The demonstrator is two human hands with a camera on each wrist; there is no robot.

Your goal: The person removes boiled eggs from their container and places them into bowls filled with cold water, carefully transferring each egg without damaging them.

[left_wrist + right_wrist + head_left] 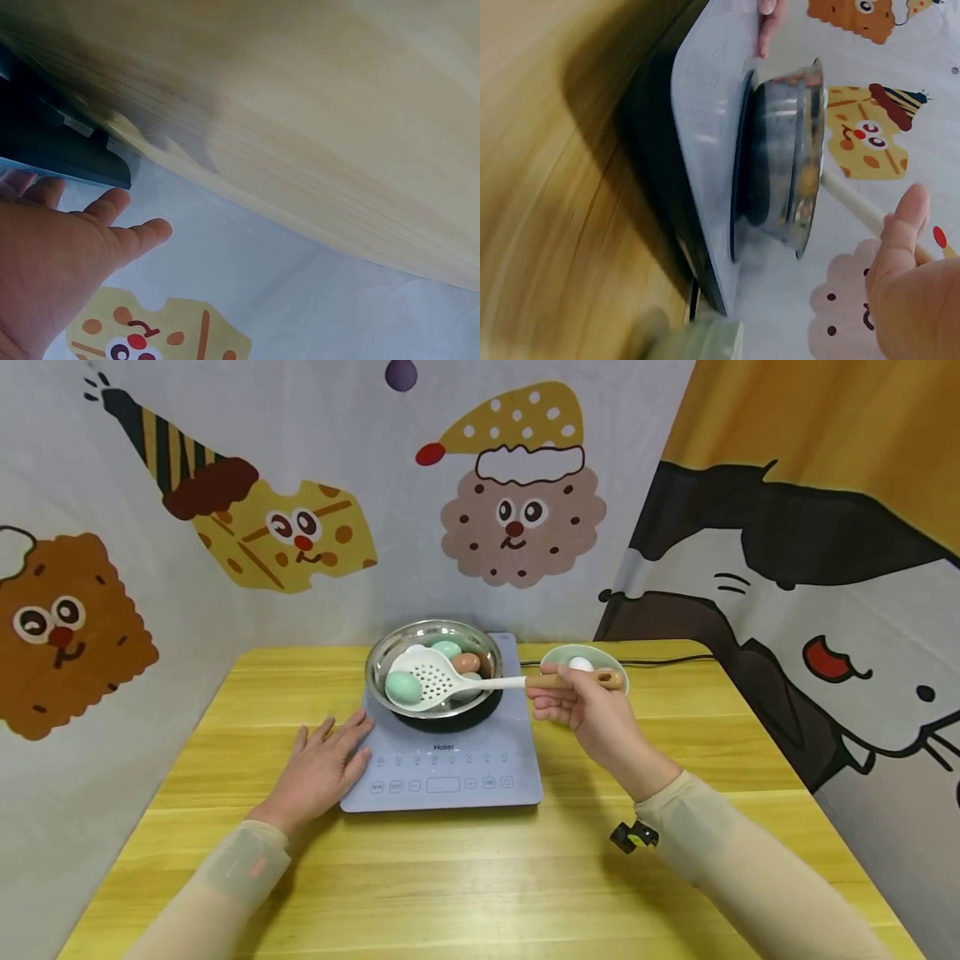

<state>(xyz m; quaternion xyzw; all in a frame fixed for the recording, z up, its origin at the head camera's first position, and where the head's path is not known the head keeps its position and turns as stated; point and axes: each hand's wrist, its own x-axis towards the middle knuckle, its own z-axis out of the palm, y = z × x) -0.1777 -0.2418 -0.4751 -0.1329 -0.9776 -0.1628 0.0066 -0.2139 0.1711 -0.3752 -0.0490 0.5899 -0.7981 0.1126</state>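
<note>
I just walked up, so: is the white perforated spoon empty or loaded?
The spoon is loaded: a green egg rests on its perforated head.

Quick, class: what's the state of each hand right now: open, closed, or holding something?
Left hand: open, at the left edge of the cooktop.
Right hand: closed, holding the slotted spoon.

This looks like a small cooking corner set up on a wooden surface (450, 881), with a Haier induction cooker (442, 768) at its centre. The metal bowl (377, 664) of eggs (465, 662) on the cooker, the perforated skimmer (435, 683) over it and the green bowl (557, 654) to the cooker's right point to kitchen work; the cartoon-printed sheet (405, 518) behind the cooker makes it seem makeshift.
</note>
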